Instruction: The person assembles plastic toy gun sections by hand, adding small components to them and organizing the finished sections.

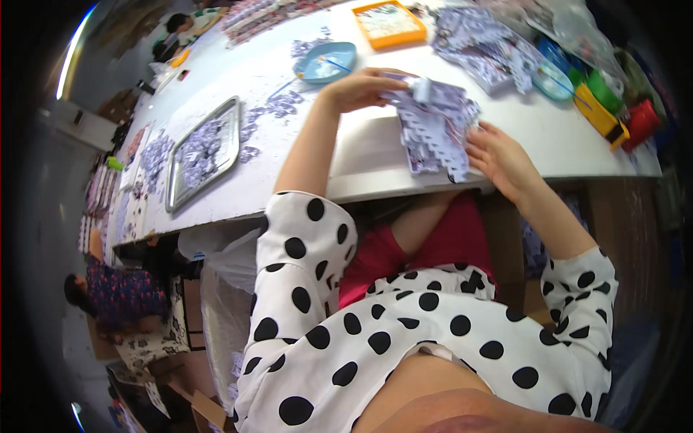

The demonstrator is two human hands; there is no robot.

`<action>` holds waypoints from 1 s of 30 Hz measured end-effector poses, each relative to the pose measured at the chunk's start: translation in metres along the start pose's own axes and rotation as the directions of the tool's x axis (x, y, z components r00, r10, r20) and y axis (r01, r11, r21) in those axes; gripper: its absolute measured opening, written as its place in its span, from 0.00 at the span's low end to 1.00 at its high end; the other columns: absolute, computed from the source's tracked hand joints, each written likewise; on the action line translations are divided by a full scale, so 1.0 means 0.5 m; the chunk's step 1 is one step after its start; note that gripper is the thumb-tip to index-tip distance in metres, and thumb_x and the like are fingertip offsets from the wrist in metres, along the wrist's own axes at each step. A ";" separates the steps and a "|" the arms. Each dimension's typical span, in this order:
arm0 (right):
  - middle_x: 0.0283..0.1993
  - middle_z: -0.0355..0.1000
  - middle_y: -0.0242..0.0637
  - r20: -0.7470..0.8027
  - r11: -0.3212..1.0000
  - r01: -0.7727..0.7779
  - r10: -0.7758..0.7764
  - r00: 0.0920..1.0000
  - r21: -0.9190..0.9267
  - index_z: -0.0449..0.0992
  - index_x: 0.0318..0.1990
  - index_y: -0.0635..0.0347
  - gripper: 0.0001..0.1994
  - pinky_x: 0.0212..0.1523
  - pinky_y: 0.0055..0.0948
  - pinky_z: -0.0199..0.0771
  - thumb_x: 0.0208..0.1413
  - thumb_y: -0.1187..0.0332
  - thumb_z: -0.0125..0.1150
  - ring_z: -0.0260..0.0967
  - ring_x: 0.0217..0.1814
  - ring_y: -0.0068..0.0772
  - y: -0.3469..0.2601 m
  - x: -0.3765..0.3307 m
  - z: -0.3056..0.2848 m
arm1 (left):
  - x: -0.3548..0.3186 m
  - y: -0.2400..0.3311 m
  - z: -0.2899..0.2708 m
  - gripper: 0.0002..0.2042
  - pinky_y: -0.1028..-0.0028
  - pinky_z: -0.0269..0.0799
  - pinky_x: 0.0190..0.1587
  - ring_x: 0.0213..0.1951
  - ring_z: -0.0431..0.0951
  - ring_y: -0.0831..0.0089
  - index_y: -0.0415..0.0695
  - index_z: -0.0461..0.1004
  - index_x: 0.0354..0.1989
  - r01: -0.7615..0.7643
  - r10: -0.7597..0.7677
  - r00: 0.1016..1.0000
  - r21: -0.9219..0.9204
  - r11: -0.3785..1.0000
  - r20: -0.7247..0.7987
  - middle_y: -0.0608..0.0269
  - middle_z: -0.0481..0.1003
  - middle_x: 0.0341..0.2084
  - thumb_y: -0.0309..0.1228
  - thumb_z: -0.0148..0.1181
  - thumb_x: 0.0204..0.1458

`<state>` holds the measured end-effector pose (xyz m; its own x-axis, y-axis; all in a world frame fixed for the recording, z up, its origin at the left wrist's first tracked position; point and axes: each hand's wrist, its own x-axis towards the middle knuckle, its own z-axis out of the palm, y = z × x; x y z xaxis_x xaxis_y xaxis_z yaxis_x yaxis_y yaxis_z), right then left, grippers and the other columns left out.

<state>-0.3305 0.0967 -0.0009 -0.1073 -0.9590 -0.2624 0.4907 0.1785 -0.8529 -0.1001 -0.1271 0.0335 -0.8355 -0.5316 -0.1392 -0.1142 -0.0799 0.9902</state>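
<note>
Just beyond the table's front edge, a stack of lavender printed pieces with toothed, zigzag edges (433,133) lies in front of me; whether card or plastic, I cannot tell. My left hand (364,89) is closed on its upper left corner, next to a small whitish rolled or folded bit (421,91). At the stack's right side, my right hand (502,159) has its fingers stretched and slightly apart, the tips at or touching the edge. The undersides of the pieces are hidden.
Left of my arm lies a metal tray (237,137) of small lavender pieces, with more scattered around. Farther back are a blue dish (339,54) and an orange tray (415,35). At right, a heap of printed sheets (476,43) adjoins a yellow holder (599,112) and red roll (641,124).
</note>
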 end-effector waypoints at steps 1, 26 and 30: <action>0.62 0.67 0.48 0.020 1.000 0.022 -0.021 1.000 -0.008 0.44 0.74 0.68 0.37 0.66 0.38 0.68 0.64 0.71 0.59 0.68 0.63 0.42 0.009 -0.011 0.001 | 0.014 0.004 0.019 0.16 0.83 0.65 0.29 0.29 0.71 0.85 0.42 0.79 0.53 -0.015 0.016 1.000 0.076 0.997 -0.006 0.70 0.81 0.35 0.32 0.68 0.57; 0.57 0.68 0.44 0.016 0.992 -0.069 0.072 0.997 -0.109 0.51 0.72 0.60 0.38 0.57 0.41 0.77 0.53 0.77 0.58 0.72 0.57 0.37 -0.006 -0.047 0.020 | -0.169 -0.096 0.384 0.19 0.63 0.68 0.48 0.45 0.74 0.62 0.49 0.80 0.44 -0.263 0.663 0.733 0.962 0.068 0.154 0.64 0.77 0.43 0.30 0.75 0.41; 0.59 0.68 0.46 0.065 0.987 -0.109 0.117 0.991 -0.122 0.61 0.66 0.59 0.25 0.57 0.40 0.77 0.64 0.65 0.56 0.73 0.57 0.40 -0.006 -0.042 0.025 | -0.165 -0.128 0.375 0.14 0.67 0.68 0.44 0.39 0.77 0.67 0.45 0.80 0.42 -0.303 0.743 0.630 0.953 -0.032 0.225 0.67 0.79 0.38 0.25 0.71 0.45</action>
<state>-0.3189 0.1134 0.0126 0.0071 -0.9436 -0.3310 0.3905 0.3074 -0.8678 -0.1244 0.0799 -0.0172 -0.7324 -0.2045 0.6495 -0.2556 0.9666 0.0162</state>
